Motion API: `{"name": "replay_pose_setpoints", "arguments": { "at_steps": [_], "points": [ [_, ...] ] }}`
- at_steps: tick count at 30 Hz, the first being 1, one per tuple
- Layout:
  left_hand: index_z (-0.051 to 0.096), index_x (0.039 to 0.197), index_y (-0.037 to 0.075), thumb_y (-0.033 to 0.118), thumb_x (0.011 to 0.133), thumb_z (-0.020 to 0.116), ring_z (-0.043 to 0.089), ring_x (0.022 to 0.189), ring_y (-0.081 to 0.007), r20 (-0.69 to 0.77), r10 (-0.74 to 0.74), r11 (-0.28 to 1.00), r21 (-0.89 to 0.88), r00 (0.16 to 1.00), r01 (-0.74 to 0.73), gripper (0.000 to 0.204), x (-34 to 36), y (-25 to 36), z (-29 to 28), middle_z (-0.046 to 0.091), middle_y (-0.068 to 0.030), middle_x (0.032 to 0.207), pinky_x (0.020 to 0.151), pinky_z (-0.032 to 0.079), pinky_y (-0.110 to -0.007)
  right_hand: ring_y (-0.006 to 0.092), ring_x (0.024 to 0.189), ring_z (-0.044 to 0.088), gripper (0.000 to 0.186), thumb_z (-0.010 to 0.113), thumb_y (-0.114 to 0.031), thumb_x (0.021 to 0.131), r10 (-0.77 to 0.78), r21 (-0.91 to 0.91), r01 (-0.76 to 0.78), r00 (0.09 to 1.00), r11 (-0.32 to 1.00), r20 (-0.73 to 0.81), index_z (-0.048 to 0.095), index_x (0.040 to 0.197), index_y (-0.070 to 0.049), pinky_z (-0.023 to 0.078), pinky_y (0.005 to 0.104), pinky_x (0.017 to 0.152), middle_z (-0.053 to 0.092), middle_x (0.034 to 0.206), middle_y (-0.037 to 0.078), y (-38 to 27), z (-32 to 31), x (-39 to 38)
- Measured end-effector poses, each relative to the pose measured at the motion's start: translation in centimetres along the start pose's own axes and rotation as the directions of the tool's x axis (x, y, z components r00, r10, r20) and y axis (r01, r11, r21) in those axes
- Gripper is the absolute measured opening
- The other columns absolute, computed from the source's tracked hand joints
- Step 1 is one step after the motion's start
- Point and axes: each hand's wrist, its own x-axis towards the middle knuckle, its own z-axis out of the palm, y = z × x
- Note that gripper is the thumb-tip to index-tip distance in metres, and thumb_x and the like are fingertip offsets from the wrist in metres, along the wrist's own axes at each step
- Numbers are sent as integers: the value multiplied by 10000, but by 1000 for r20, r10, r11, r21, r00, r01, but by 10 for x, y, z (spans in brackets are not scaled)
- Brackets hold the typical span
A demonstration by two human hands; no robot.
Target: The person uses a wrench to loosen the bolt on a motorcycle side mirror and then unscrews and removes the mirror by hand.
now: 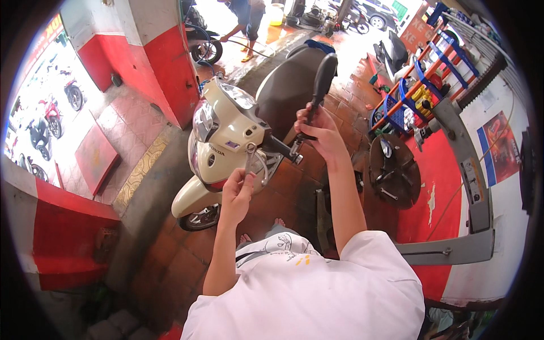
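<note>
A cream scooter stands in front of me. My left hand is closed around a metal wrench, its ring end pointing up just in front of the scooter's front panel. My right hand grips the stem of a black rear-view mirror, which is held upright with its head above my fingers. The stem's lower end reaches down by the handlebar grip and brake lever; whether it sits in its mount I cannot tell.
To the right, a round dark stool top carries another mirror and a wrench. An orange rack with blue baskets lines the right wall beside a grey metal arm. A red-and-white pillar rises at left; a person stands far off.
</note>
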Motion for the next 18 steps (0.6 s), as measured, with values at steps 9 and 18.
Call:
{"name": "replay_pose_setpoints", "arguments": {
  "at_steps": [9, 18],
  "points": [
    [553, 1002, 82, 192, 1015, 557, 394, 574, 1, -148, 15, 998, -62, 989, -24, 111, 4, 3, -42, 479, 60, 745, 479, 282, -163, 218, 1012, 683, 601, 628, 25, 908, -164, -420, 142, 986, 896, -17, 322, 1420, -42, 543, 245, 759, 634, 1226, 192, 44, 83, 75],
    [551, 1003, 76, 202, 1019, 541, 336, 528, 0, -245, 57, 997, -31, 968, -67, 127, 41, 23, -49, 422, 83, 667, 448, 238, -185, 64, 546, 332, 92, 530, -167, 980, 179, 195, -182, 983, 964, 31, 510, 1039, -100, 311, 225, 526, 320, 659, -61, 24, 83, 133]
  ]
}}
